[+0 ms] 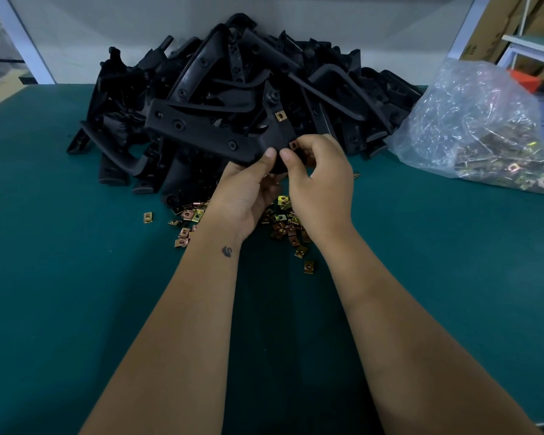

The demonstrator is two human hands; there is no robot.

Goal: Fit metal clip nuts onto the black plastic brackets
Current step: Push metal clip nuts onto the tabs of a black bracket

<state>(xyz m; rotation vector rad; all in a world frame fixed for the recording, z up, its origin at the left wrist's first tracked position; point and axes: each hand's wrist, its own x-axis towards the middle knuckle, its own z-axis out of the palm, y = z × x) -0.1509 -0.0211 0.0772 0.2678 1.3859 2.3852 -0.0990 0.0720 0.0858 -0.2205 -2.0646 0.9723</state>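
Observation:
I hold a black plastic bracket (201, 133) above the table, in front of a big pile of black brackets (296, 76). My left hand (248, 189) grips the bracket's near corner from below, thumb on top. My right hand (319, 180) pinches a metal clip nut (293, 145) against the bracket's edge strip. Another clip nut (280, 115) sits clipped higher on the same strip. Several loose clip nuts (283, 224) lie scattered on the green table under my hands.
A clear plastic bag (478, 127) with more clip nuts lies at the right on the green table (76, 277). A white panel stands behind the pile. Cardboard boxes (515, 23) are at the far right.

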